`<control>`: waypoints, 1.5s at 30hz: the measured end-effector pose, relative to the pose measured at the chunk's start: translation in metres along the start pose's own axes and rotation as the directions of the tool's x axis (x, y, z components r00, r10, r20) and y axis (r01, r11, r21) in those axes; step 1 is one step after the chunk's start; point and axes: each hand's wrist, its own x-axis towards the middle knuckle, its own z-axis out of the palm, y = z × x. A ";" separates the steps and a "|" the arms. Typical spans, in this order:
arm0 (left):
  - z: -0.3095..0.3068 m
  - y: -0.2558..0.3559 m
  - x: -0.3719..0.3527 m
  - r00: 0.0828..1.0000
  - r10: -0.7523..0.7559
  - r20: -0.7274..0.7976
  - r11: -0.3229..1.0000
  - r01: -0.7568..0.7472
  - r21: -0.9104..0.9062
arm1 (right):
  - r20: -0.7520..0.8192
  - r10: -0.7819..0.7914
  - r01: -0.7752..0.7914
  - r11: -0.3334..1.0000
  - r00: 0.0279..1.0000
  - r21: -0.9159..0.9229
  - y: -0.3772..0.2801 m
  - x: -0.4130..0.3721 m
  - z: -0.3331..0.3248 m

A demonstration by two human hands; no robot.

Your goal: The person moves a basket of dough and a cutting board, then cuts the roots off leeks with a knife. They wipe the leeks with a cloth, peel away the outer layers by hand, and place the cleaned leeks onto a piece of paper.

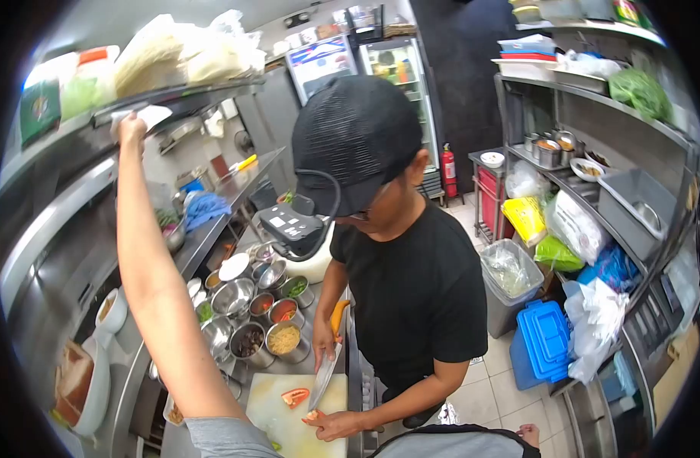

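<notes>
My left arm is raised at the left, and my left hand (132, 128) is closed on a white cloth (153, 116) against the front edge of the upper shelf (83, 126). Low at the right, only a small part of my right hand (528, 433) shows beside my grey shirt; its fingers are too small and partly hidden to read. Opposite me, a co-worker in a black cap and shirt holds a kitchen knife (324, 375) over a white cutting board (266, 412). A cut red pepper piece (295, 397) lies on the board, and another is under the co-worker's fingers.
Several metal pots, among them one of shredded yellow food (286, 339), crowd the counter beyond the board. Plastic bags (212, 57) load the upper shelf. At the right stand a metal rack (594, 95), a grey bin (510, 275) and a blue lidded box (544, 343).
</notes>
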 end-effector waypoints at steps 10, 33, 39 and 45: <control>0.037 0.021 -0.029 0.929 -0.316 0.191 0.784 0.369 -0.499 | 0.020 -0.070 0.071 0.995 0.997 -0.069 0.044 -0.025 -0.006; 0.068 0.165 -0.546 0.721 0.525 0.452 0.643 0.012 -0.766 | -0.262 0.149 -0.125 0.986 0.954 0.107 0.074 -0.038 0.031; 0.028 0.214 -0.678 0.491 0.649 0.581 0.574 0.186 -0.797 | -0.150 0.174 -0.169 0.985 0.973 0.046 0.124 -0.023 0.005; 0.006 0.298 -0.733 0.438 0.722 0.536 0.476 0.247 -0.844 | -0.142 0.267 -0.234 0.949 0.953 0.212 0.131 -0.022 -0.081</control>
